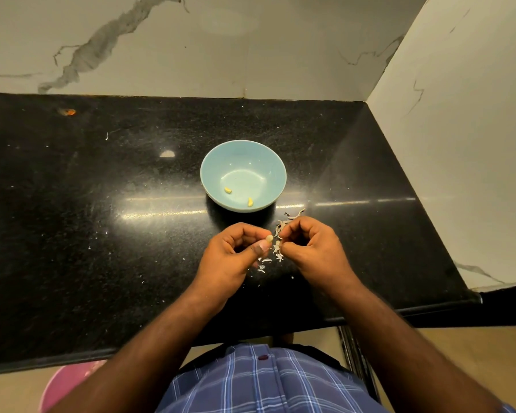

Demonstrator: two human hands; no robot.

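Left hand (236,248) pinches a small pale clove (269,238) between thumb and curled fingers, just above the black counter (102,204) — right hand (307,242) nips its papery skin (279,231). Peel scraps (265,263) lie underneath; the blue bowl (242,156) just beyond holds two peeled pieces (228,190).

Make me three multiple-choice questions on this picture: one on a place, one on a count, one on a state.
1. Where is the bowl? A on the counter; B on the floor; C upturned.
2. How many peeled cloves lie in it? A none; B two; C six.
3. The left hand is: A flat; B pinching a clove; C gripping the bowl.
A: it stands on the black counter. B: two yellow pieces show inside. B: it pinches the clove while the right hand holds skin.
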